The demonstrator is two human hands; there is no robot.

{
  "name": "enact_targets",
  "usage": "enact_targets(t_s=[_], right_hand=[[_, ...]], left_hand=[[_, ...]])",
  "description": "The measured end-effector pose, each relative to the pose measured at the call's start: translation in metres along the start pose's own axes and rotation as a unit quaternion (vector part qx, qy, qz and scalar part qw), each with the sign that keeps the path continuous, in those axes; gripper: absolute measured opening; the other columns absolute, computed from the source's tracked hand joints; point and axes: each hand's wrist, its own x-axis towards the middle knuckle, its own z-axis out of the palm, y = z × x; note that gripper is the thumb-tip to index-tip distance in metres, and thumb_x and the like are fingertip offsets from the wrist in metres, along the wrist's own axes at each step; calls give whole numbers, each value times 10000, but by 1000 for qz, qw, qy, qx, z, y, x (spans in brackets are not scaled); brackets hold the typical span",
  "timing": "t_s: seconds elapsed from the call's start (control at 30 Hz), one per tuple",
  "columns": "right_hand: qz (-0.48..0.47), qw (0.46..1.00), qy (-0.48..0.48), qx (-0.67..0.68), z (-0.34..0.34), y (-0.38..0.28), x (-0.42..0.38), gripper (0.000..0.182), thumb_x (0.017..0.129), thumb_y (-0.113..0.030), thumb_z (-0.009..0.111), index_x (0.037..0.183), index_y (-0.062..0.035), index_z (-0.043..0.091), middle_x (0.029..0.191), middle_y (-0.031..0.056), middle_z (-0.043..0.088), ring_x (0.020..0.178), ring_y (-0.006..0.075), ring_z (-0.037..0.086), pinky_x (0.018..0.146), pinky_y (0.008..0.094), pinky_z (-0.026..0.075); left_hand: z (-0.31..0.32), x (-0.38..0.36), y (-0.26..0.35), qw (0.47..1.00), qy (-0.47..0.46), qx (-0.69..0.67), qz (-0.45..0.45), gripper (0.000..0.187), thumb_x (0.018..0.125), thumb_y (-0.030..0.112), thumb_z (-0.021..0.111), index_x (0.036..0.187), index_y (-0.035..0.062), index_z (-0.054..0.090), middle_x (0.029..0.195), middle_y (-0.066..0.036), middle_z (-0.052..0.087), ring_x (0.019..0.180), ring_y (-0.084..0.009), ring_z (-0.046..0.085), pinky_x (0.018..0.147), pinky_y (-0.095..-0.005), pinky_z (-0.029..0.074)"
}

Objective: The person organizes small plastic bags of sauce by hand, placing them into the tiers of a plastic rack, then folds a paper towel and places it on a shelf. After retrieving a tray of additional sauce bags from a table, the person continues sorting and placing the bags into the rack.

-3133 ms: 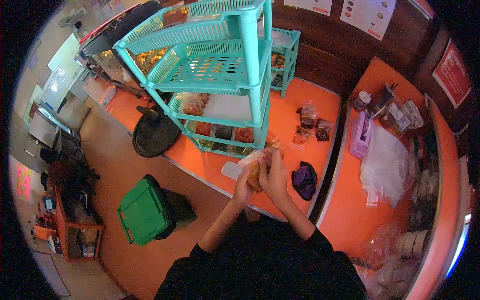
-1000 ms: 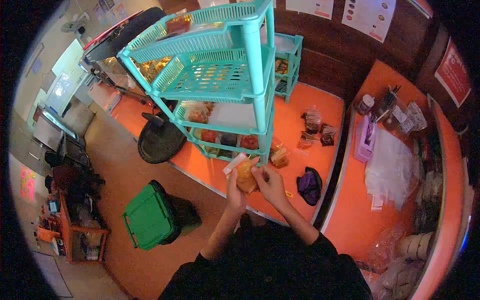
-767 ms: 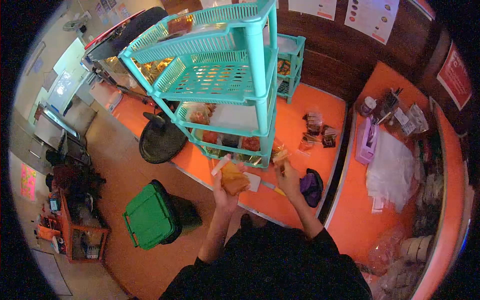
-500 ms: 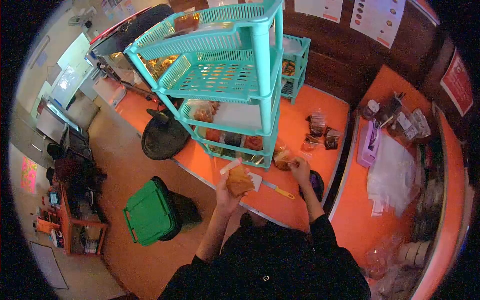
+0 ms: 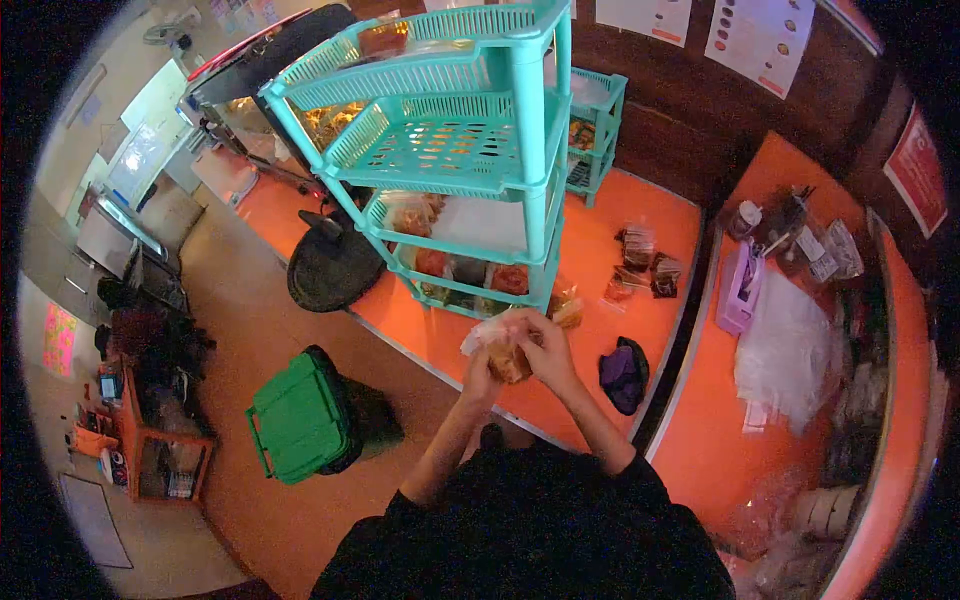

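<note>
A clear plastic bag (image 5: 509, 363) with orange-brown food inside is up in front of me, over the orange counter's near edge. Around its lower left side wraps my left hand (image 5: 481, 380). My right hand (image 5: 548, 352) pinches the bag's upper part, and its fingers partly cover the top. Another bag (image 5: 567, 308) of orange-brown food lies on the counter just beyond my right hand, beside the foot of the turquoise rack (image 5: 531, 150). The knife with a yellow handle is hidden behind my hands.
Several small packets (image 5: 637, 245) lie farther back on the orange counter (image 5: 600, 215). A dark purple pouch-like item (image 5: 624, 375) sits to the right. On the right-hand counter are a lilac box (image 5: 740, 287) and clear plastic bags (image 5: 785, 350). A green-lidded bin (image 5: 298, 415) stands on the floor.
My right hand has moved left from the counter to the bag in my left hand. My left hand has shifted right with that bag. The yellow-handled knife has gone out of sight.
</note>
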Motion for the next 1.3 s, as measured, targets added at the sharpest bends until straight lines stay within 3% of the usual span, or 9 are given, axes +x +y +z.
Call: enact_targets(t_s=[0.27, 0.33, 0.47, 0.53, 0.87, 1.07, 1.13, 1.23, 1.3], right_hand=[[46, 986, 81, -135, 10, -30, -5, 101, 867, -80, 591, 950, -24, 578, 776, 84, 630, 713, 151, 623, 651, 299, 484], [53, 982, 98, -155, 11, -33, -6, 96, 868, -98, 600, 936, -34, 576, 758, 104, 634, 683, 184, 642, 618, 320, 487], [28, 985, 109, -130, 12, -24, -7, 105, 865, -108, 610, 936, -39, 575, 774, 120, 642, 700, 203, 655, 622, 328, 493], [40, 980, 125, -150, 11, -24, -7, 129, 865, -147, 612, 943, -51, 577, 759, 123, 646, 700, 220, 659, 619, 339, 493], [88, 964, 135, -213, -5, -6, -10, 166, 860, -208, 617, 895, -50, 579, 727, 99, 636, 674, 227, 644, 602, 339, 480], [83, 990, 105, -50, -33, -16, -5, 137, 865, -156, 623, 904, -30, 584, 760, 24, 596, 644, 108, 563, 614, 275, 456], [-8, 985, 44, -168, -34, -28, -2, 132, 861, -145, 632, 870, -22, 583, 729, 22, 583, 625, 90, 525, 607, 252, 440], [67, 980, -18, -188, -36, -18, 2, 166, 825, -164, 649, 854, -22, 567, 720, 65, 557, 657, 135, 537, 599, 308, 434], [64, 985, 49, -153, -47, 16, 9, 154, 828, -157, 651, 825, -19, 583, 699, 45, 563, 643, 118, 533, 601, 288, 438]], left_hand=[[24, -6, 17, 994, -59, -89, -24, 525, 985, 449, 348, 1271, 23, 456, 1162, -104, 577, 1022, -189, 598, 846, -311, 496], [25, -7, 14, 993, -21, 118, 10, 458, 987, 396, 382, 1216, 20, 509, 1060, -77, 605, 935, -141, 609, 785, -273, 496], [17, -8, 5, 988, 25, 144, -45, 397, 981, 357, 412, 1129, 21, 564, 935, -29, 609, 804, -96, 601, 693, -247, 490], [33, -9, 4, 992, 87, 95, 12, 390, 983, 364, 408, 1062, 25, 584, 873, -22, 606, 717, -85, 593, 607, -237, 485], [29, -15, 4, 990, 29, 141, 8, 449, 989, 371, 363, 1112, -28, 525, 934, -121, 632, 774, -193, 658, 579, -312, 576], [12, -14, 5, 997, -25, 53, -42, 504, 987, 404, 335, 1226, -14, 484, 1060, -129, 624, 896, -224, 654, 629, -347, 567], [14, -16, 13, 996, -32, 65, -53, 533, 978, 422, 359, 1256, -22, 456, 1080, -130, 622, 906, -233, 654, 687, -350, 566], [-1, -14, 3, 991, -64, 99, -67, 558, 971, 440, 366, 1299, -8, 417, 1111, -147, 612, 948, -259, 641, 778, -378, 548], [-5, -14, -4, 993, -78, 54, -76, 564, 970, 442, 362, 1316, -2, 397, 1137, -159, 600, 978, -274, 628, 819, -392, 531]])
